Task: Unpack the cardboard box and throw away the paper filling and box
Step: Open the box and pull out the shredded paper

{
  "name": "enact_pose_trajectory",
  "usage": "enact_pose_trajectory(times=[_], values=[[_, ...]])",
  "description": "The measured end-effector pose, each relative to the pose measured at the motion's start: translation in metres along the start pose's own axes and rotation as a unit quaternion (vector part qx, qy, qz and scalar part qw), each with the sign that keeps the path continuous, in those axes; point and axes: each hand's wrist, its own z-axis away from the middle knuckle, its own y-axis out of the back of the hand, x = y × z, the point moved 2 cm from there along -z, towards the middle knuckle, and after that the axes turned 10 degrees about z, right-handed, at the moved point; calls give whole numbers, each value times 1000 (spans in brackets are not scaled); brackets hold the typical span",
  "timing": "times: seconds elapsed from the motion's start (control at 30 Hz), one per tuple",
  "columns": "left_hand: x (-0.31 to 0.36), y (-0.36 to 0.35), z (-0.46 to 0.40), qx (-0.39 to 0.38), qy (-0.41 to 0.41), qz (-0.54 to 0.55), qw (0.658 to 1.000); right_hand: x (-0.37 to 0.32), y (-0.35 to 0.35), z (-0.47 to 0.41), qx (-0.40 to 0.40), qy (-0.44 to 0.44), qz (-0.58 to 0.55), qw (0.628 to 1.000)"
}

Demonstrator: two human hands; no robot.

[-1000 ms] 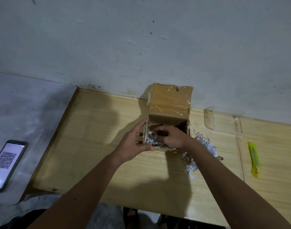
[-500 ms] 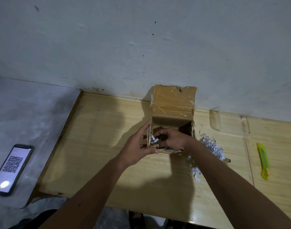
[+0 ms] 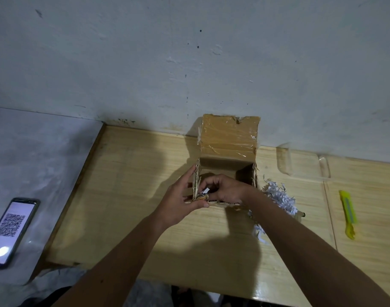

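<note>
A small brown cardboard box (image 3: 228, 138) stands on the wooden table (image 3: 127, 196) near the wall, its taped lid flipped up at the back. My left hand (image 3: 178, 202) grips the box's near left corner from outside. My right hand (image 3: 225, 189) reaches inside the box, fingers curled around white shredded paper filling (image 3: 205, 191). A pile of the same shredded paper (image 3: 280, 198) lies on the table just right of the box. The inside bottom of the box is hidden by my hand.
A yellow utility knife (image 3: 348, 212) lies on the table at the right. Strips of clear tape (image 3: 302, 161) sit by the wall. A phone (image 3: 11, 229) with a lit QR code lies on the grey surface at the left.
My right hand has gathered paper deeper into the box's left corner. My left hand keeps its hold on the box. The view has shifted slightly.
</note>
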Motion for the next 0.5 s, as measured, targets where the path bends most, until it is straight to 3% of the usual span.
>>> enact_pose_trajectory(times=[0.33, 0.5], values=[[1, 0, 1, -10, 10, -23, 1000, -1, -1, 11, 15, -2, -25, 1000], [4, -1, 4, -10, 5, -43, 999, -5, 21, 25, 73, -9, -27, 997]])
